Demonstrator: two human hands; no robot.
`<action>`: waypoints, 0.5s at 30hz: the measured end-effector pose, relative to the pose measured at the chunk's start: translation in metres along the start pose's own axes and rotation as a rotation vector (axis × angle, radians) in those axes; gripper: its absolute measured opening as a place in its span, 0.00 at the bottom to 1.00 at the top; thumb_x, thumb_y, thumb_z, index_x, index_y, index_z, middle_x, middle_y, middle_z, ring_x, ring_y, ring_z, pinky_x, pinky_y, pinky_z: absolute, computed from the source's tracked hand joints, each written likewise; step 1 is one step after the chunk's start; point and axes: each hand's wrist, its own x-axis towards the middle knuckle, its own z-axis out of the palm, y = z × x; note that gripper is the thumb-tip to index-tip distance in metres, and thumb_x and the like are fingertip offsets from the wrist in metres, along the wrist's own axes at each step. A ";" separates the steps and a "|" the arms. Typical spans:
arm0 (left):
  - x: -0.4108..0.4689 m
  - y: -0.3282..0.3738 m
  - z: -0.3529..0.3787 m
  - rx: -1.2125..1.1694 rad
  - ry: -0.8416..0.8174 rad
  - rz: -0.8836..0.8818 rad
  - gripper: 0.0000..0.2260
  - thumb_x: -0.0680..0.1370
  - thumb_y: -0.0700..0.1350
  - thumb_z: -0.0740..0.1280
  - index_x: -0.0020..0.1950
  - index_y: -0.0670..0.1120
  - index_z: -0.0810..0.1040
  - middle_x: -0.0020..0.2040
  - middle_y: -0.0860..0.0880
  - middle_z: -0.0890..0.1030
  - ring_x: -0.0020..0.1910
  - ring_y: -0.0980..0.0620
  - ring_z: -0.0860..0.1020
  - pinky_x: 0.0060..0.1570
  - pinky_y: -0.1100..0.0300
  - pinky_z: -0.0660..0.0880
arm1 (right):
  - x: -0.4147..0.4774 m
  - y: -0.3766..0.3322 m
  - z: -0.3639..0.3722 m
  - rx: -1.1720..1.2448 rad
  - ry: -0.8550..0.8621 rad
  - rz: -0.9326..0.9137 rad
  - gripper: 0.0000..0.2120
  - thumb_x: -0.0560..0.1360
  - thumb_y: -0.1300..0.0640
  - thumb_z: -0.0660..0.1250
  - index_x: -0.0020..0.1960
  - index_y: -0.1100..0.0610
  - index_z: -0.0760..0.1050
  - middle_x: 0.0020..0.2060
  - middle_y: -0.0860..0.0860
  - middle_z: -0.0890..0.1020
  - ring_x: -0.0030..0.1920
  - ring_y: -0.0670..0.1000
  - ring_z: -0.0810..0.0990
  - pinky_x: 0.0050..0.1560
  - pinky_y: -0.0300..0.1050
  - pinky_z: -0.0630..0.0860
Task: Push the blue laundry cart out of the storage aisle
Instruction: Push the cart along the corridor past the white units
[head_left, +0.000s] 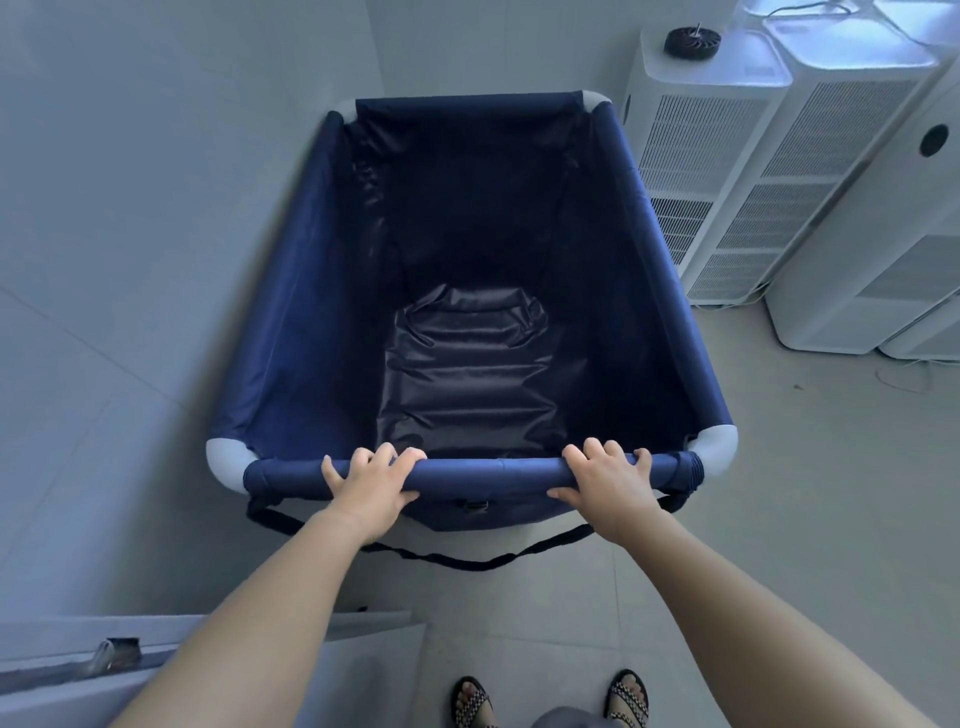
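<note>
The blue laundry cart (311, 291) fills the middle of the head view, a deep navy fabric bin with white plastic corners, and nothing lies inside it. Its near rail (483, 473) runs across in front of me. My left hand (371, 480) is wrapped over the left part of that rail. My right hand (608, 480) grips the right part. A black strap (467, 561) hangs loose under the near end. The cart's left side sits close to the wall; its far end reaches the corner.
A white wall (130, 260) runs along the left. Several tall white air purifiers (727, 171) stand in a row at the right, close to the cart's far right corner. A white box edge (156, 654) lies at lower left. Tiled floor (779, 493) opens to the right. My sandalled feet (550, 701) are below.
</note>
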 end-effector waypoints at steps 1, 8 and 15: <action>0.003 -0.003 -0.001 0.002 -0.017 0.012 0.17 0.80 0.53 0.59 0.67 0.60 0.60 0.59 0.53 0.67 0.60 0.49 0.64 0.65 0.29 0.51 | 0.000 -0.001 0.000 -0.006 -0.001 0.003 0.21 0.76 0.38 0.57 0.61 0.50 0.65 0.53 0.50 0.71 0.56 0.54 0.68 0.64 0.64 0.59; 0.022 -0.010 -0.008 0.048 -0.008 0.032 0.16 0.80 0.53 0.60 0.66 0.61 0.61 0.58 0.54 0.68 0.59 0.50 0.66 0.66 0.32 0.53 | 0.016 -0.002 -0.002 0.018 -0.034 0.018 0.20 0.76 0.38 0.57 0.60 0.50 0.65 0.52 0.49 0.69 0.56 0.53 0.67 0.64 0.66 0.58; 0.057 -0.010 -0.029 0.068 -0.012 0.010 0.15 0.79 0.54 0.60 0.65 0.61 0.62 0.57 0.53 0.70 0.60 0.49 0.67 0.67 0.33 0.53 | 0.050 0.001 -0.009 0.038 -0.037 0.013 0.20 0.75 0.37 0.57 0.60 0.49 0.65 0.54 0.49 0.70 0.57 0.54 0.67 0.63 0.67 0.59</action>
